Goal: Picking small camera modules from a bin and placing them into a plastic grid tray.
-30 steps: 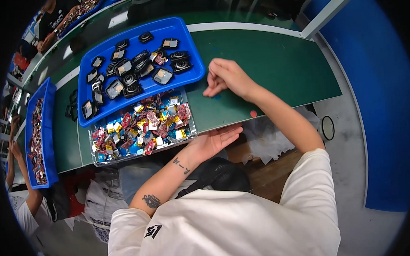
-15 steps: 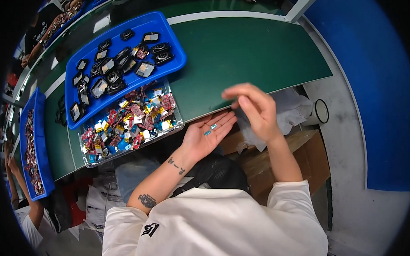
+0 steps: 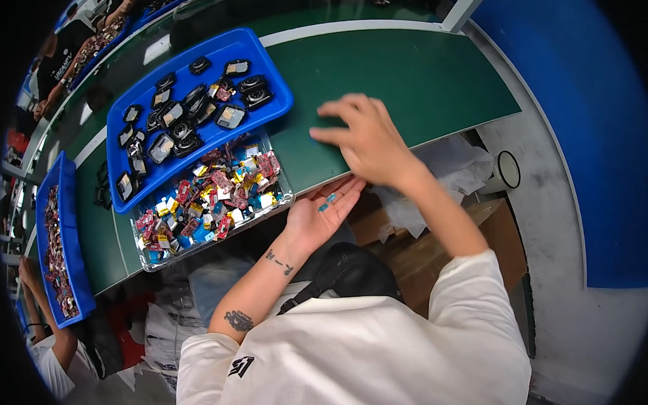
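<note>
My left hand (image 3: 316,220) is held palm up at the table's front edge, its fingers stretched out flat. Small blue rectangular pieces (image 3: 327,202) rest loose on its fingers. Over the green tabletop (image 3: 405,78) is my right hand (image 3: 373,140), palm down, with thumb and fingers apart. A speck of blue shows at its thumb tip, too small to name. Left of both hands, a clear tray (image 3: 284,193) holds a heap of small red, yellow, white and blue electronic parts (image 3: 220,195). A blue tray (image 3: 281,97) overlaps its far side, carrying black device housings (image 3: 171,115).
Another blue bin (image 3: 71,211) of small parts stands at the far left, near another person's arm (image 3: 42,294). Below the table edge on the right are a cardboard box (image 3: 490,247), white plastic sheeting (image 3: 444,173) and a white cylindrical container (image 3: 507,170).
My right hand has moved left and away from me, from beside my left hand to above the tabletop, and its fingers have spread. My left hand stays palm up with the blue pieces.
</note>
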`<state>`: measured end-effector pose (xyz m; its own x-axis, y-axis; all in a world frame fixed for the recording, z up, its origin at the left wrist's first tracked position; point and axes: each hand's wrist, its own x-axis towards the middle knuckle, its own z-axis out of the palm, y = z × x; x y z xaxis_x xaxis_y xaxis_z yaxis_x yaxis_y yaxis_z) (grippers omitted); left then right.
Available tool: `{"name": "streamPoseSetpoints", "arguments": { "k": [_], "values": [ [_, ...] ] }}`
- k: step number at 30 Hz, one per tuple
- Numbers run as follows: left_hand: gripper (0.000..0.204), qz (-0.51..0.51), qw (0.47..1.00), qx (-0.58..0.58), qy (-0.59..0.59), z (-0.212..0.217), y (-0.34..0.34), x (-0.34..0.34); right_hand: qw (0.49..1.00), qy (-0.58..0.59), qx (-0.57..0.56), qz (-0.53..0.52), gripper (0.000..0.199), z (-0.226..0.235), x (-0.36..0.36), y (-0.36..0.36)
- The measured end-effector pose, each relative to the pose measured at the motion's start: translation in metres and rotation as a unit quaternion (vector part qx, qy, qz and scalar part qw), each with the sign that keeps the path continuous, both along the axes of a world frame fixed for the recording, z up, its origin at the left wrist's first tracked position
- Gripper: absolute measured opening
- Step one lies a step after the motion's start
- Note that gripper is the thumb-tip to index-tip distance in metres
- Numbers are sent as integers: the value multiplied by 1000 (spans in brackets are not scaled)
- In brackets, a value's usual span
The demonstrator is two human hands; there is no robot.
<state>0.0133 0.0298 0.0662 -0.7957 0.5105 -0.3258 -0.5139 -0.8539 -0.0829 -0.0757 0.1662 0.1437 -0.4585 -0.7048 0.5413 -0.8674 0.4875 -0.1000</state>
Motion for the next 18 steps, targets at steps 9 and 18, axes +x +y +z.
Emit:
{"name": "streamPoseSetpoints", "arguments": {
  "k": [9,18],
  "values": [
    [44,-36,997,57,21,4,14,3,973,-77,-170,-137,25,-36,102,41],
    [42,-2,997,-6,83,-2,2,4,985,-66,-92,-134,20,-18,85,0]
  ]
}}
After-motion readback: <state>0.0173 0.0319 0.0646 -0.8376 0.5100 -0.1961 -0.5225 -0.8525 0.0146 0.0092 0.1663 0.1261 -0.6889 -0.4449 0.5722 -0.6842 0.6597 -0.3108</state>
